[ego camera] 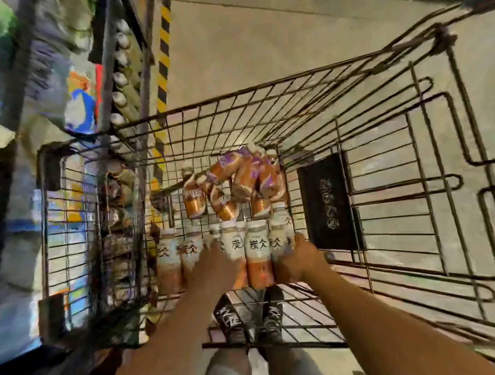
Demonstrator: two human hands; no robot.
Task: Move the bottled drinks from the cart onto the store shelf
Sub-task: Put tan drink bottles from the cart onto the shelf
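Mid-unload, both hands down in cart on upright bottles.

Left hand [214, 262] and right hand [297, 257] reaching onto row of white-and-orange bottles [258, 251]; each seems wrapped on a bottle, exact grip hard to confirm through blur. Just beyond hands: heap of orange-and-purple bottles [239, 179] lying loose on cart [392, 170] floor. Left of left hand: shelf [123, 87] showing a row of caps, blurred. Judged: most of load left to move.

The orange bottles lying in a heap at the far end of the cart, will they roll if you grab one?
Probably. The orange bottles lie on their sides, leaning on each other, so pulling one may shift the rest. Their round bodies could roll on the cart floor's wires. They look full, so likely heavyish.
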